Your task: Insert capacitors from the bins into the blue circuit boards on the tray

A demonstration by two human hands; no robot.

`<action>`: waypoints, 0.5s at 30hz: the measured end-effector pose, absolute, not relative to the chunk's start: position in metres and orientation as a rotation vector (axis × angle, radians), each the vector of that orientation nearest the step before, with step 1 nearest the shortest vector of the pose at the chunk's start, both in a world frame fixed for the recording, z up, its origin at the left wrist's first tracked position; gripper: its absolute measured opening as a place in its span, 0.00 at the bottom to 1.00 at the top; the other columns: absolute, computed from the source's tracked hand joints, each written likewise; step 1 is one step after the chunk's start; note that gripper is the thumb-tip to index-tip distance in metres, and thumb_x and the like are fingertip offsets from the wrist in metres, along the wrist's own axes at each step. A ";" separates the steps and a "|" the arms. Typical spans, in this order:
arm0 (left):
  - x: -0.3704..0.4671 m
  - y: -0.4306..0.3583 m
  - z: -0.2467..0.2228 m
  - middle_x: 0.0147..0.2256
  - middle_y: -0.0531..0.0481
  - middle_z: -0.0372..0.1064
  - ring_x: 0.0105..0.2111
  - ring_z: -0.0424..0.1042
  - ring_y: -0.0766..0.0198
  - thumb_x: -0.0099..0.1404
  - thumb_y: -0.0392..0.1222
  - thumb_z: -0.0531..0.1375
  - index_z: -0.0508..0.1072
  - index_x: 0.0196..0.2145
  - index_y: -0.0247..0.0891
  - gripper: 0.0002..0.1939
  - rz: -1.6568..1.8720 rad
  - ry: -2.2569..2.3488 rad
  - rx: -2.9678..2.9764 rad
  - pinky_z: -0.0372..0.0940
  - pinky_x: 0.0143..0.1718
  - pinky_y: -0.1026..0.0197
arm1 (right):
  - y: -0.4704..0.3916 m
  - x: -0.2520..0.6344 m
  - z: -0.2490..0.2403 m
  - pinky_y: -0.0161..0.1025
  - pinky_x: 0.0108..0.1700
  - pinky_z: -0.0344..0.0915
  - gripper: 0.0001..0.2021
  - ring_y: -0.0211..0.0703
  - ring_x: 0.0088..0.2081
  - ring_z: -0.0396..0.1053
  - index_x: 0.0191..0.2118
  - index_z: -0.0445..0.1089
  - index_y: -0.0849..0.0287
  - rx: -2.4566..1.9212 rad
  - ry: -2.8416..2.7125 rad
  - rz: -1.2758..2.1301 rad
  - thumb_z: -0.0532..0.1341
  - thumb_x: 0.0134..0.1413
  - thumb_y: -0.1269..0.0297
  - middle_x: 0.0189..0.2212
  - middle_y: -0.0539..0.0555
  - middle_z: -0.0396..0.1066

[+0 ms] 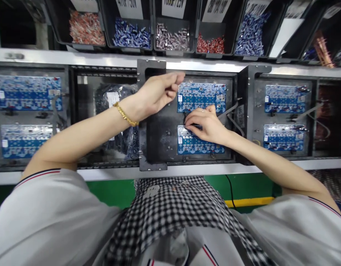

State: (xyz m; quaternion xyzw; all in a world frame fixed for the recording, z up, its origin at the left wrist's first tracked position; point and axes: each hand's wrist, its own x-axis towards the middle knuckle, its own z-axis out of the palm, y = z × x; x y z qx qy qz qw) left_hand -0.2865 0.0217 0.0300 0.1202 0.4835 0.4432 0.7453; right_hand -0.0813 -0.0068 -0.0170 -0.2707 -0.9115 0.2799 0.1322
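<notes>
1. On my far left, a black rectangular tray (29, 119) holds two populated blue circuit boards (29, 93), one above the other; my left forearm covers part of the lower one
2. Next along, a clear plastic bag of dark parts (128, 142) with a white label lies partly under that forearm
3. Across the top, black open bins (193, 26) hold, from left, orange, blue, pale, red and blue small parts, with copper-coloured leads (323, 51) further right
4. In the middle, a black metal-cornered tray (159, 142) carries the upper blue rectangular board (200, 88) and the lower blue rectangular board (200, 148); my right hand hides some of both, and a flat grey strap (228, 111) slants just beside them
5. To the right, another black tray (256, 122) bears two more blue boards (284, 99), and my right forearm passes over its lower left corner
6. My left hand (163, 90), above a gold bracelet (125, 113), hovers by the upper board's left edge, fingers loosely bent; I cannot tell whether it grips anything
7. My right hand (205, 123) is bent with fingertips close together near the left ends of both boards, beside a small dark piece; I cannot tell whether it is pinched
</notes>
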 end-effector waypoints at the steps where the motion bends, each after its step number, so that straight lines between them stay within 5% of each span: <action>1: -0.288 0.014 0.030 0.27 0.52 0.67 0.19 0.60 0.82 0.68 0.26 0.53 0.71 0.33 0.29 0.08 0.957 1.070 0.264 0.52 0.20 0.77 | -0.008 -0.081 -0.017 0.45 0.42 0.45 0.10 0.44 0.42 0.70 0.32 0.71 0.59 -0.783 -2.658 0.782 0.55 0.62 0.65 0.36 0.50 0.76; 9: -0.276 -0.036 0.026 0.26 0.50 0.69 0.18 0.58 0.81 0.67 0.32 0.57 0.72 0.28 0.27 0.10 0.828 1.083 0.278 0.49 0.17 0.75 | -0.024 -0.081 -0.021 0.48 0.44 0.45 0.12 0.44 0.43 0.71 0.36 0.73 0.56 -0.791 -2.736 0.483 0.53 0.66 0.65 0.40 0.49 0.78; 15: -0.257 -0.066 0.024 0.25 0.52 0.67 0.21 0.61 0.78 0.65 0.35 0.60 0.71 0.26 0.29 0.10 0.803 1.039 0.413 0.54 0.23 0.73 | -0.030 -0.075 0.021 0.46 0.43 0.62 0.10 0.44 0.39 0.74 0.36 0.75 0.56 -1.149 -2.296 0.889 0.58 0.61 0.59 0.38 0.52 0.79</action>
